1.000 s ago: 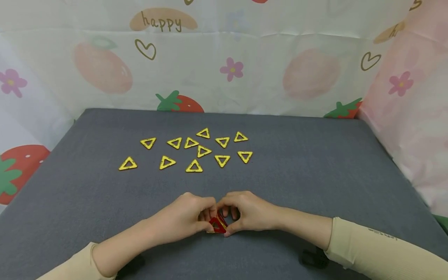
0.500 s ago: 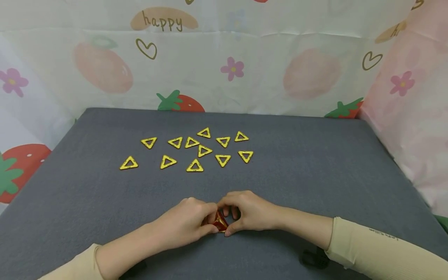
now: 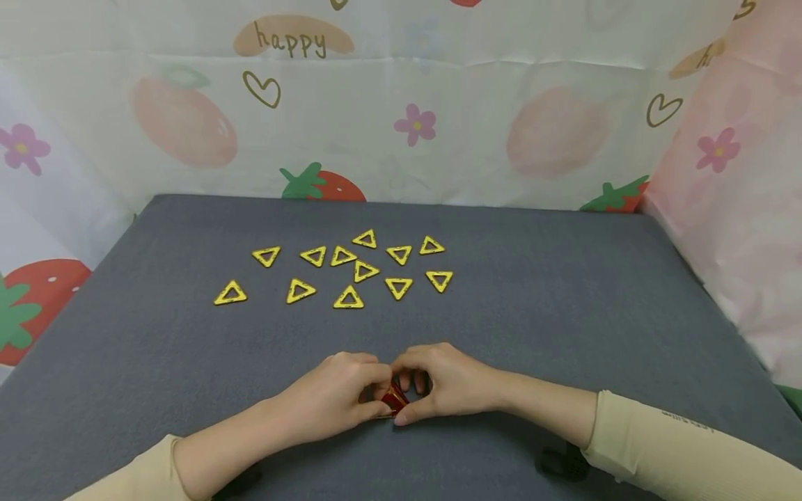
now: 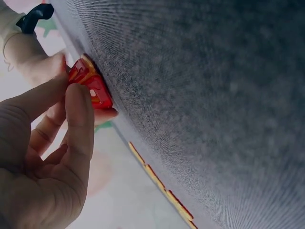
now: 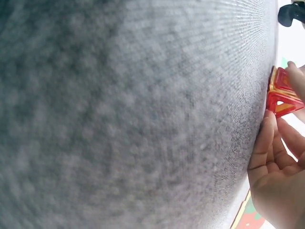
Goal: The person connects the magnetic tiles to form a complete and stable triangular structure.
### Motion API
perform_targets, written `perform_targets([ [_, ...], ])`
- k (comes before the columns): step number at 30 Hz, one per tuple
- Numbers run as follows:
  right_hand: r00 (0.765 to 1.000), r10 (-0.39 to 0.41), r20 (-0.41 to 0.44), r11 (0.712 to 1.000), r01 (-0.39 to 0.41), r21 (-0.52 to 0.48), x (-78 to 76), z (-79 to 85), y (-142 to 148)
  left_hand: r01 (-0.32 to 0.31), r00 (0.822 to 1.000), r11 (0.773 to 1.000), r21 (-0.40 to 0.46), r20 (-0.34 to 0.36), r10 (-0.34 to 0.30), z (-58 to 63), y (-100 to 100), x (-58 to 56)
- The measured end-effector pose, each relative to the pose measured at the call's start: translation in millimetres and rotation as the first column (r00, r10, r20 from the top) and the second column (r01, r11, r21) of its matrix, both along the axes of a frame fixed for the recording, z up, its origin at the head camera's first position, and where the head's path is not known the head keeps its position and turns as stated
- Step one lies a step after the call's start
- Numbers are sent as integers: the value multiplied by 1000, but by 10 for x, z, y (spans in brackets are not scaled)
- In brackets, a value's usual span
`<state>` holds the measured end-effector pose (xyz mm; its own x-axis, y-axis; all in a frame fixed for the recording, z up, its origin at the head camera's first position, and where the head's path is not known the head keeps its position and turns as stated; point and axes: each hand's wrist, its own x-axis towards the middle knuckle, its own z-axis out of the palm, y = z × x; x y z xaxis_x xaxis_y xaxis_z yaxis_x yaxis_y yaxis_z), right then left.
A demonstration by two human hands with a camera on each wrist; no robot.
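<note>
Red and yellow triangular magnetic tiles (image 3: 395,399), joined at an angle into a small hollow shape, stand on the cloth near the front. My left hand (image 3: 343,391) pinches this shape between thumb and fingers from the left. From the right, my right hand (image 3: 447,384) holds it, index finger at the top and thumb at the bottom corner. In the left wrist view, the tiles (image 4: 97,90) show red faces with yellow edges past my left fingertips. The right wrist view has the tiles (image 5: 283,98) between both hands; the left hand covers part of them.
Several yellow triangular tiles (image 3: 347,298) with open centres lie flat and scattered farther back on the grey cloth-covered table (image 3: 564,299). A printed curtain (image 3: 464,83) hangs behind the table. A dark object (image 3: 562,464) sits under the right forearm.
My left hand has shifted slightly right, covering more of the red tiles, whose visible faces have changed. My right thumb has slid a little left. The scattered yellow tiles have stayed put.
</note>
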<state>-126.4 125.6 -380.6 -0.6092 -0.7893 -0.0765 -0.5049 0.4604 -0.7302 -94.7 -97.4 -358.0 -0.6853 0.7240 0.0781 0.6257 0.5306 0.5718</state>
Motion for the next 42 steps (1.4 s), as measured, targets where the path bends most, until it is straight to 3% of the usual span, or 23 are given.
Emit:
perform_targets([
  [5, 1000, -9, 24, 1000, 9, -7, 6, 11, 0, -3, 998, 1000, 30, 69, 1, -4, 10, -21],
  [12, 1000, -2, 2, 1000, 2, -3, 0, 7, -9, -44, 978, 997, 58, 205, 31, -13, -9, -42],
  [19, 1000, -9, 16, 1000, 9, -7, 1, 0, -8, -62, 972, 995, 73, 232, 43, -31, -16, -56],
  [27, 994, -64, 93, 998, 65, -13, 5, 5, 1, -100, 964, 992, 78, 255, 77, -32, -46, -69],
  [30, 998, -51, 49, 999, 51, -8, 5, 7, 0, -158, 951, 985, 76, 279, 131, -27, -75, -77],
  [33, 999, -32, 15, 999, 32, -17, 4, 4, -1, -198, 922, 978, 71, 352, 162, -25, -95, -89],
  [37, 1000, -27, 0, 999, 27, -34, 5, 1, 4, -190, 884, 979, 79, 448, 135, -47, -101, -106],
  [42, 1000, -29, 8, 998, 29, -47, 8, 0, 10, -169, 899, 983, 68, 421, 125, -94, -102, -138],
])
